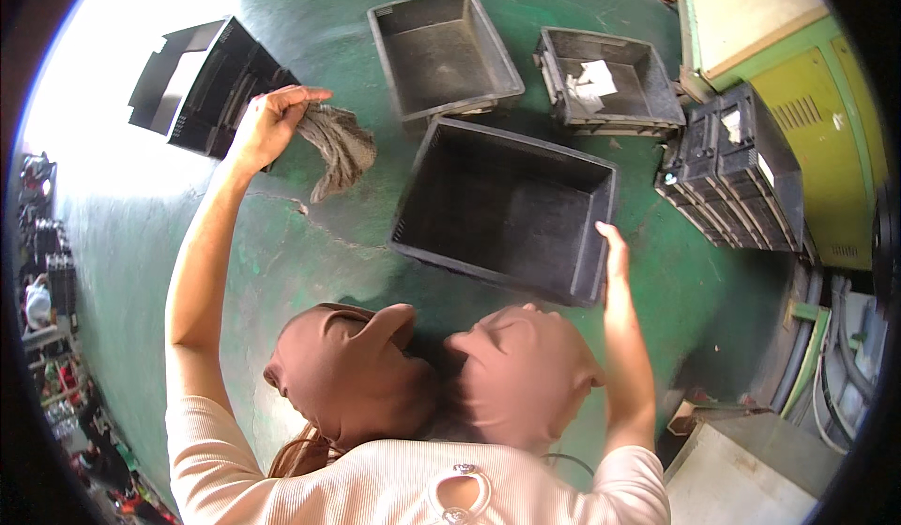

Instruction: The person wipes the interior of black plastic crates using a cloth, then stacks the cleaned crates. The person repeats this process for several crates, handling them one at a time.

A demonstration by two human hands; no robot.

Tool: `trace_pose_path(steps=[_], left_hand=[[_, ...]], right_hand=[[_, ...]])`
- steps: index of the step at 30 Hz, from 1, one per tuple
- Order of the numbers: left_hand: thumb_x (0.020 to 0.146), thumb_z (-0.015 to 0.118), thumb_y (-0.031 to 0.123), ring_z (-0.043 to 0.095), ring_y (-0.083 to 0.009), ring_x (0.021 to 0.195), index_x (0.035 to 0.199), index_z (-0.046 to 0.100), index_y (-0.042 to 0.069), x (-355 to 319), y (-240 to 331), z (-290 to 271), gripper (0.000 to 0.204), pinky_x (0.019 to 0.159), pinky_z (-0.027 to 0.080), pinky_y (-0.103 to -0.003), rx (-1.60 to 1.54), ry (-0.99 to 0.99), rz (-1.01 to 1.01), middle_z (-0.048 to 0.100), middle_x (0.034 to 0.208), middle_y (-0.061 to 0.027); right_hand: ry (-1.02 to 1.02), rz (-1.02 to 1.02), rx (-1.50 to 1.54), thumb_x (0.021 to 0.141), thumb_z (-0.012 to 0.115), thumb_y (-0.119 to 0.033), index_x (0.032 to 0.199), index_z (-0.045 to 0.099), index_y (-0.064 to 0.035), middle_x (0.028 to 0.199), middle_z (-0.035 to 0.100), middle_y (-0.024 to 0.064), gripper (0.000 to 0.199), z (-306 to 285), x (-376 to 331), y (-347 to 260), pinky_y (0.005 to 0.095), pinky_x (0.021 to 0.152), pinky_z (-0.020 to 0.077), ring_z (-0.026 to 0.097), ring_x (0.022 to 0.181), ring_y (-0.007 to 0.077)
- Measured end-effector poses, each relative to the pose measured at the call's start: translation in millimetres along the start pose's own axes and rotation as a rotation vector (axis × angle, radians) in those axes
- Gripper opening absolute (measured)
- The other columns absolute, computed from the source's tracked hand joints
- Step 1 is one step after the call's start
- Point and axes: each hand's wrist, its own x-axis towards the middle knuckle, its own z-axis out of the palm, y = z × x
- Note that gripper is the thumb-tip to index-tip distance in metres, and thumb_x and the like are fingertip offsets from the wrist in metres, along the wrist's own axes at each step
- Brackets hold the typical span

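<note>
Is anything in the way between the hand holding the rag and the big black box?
Nothing visible. The left hand holds the crumpled grey-brown cloth rag up in the air, and only bare green floor shows between it and the large black plastic crate, which the right hand grips.

2 black trays (444, 51), green machine (807, 121)

white paper labels (591, 82) inside the far right black crate (657, 103), another on the stacked crates (733, 123)
</note>
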Motion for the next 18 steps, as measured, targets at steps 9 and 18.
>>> trace_pose_path(steps=[9,18], left_hand=[[0.092,0.056,0.022,0.055,-0.0093,0.089,0.125,0.055,0.01,3.4,52.1,-62.8,0.034,0.08,0.044,-0.023,-0.308,0.135,-0.135,0.059,0.092,-0.0026],[0.088,0.063,0.027,0.047,-0.0041,0.054,0.114,0.056,0.003,76.6,151.8,10.9,0.036,0.042,0.032,-0.017,-0.674,-0.163,-0.171,0.058,0.079,-0.0027]], right_hand=[[-0.355,-0.104,-0.483,0.075,0.063,-0.05,0.103,0.057,0.0035,0.091,0.062,0.0118,0.061,157.5,42.3,-7.6,0.0334,0.081,0.0464,0.059,0.092,0.0222],[-0.721,-0.667,-0.343,0.08,0.071,-0.028,0.104,0.06,-0.003,0.074,0.062,0.0006,0.037,212.0,-77.0,-185.5,0.0272,0.064,0.0447,0.054,0.068,0.0083]])
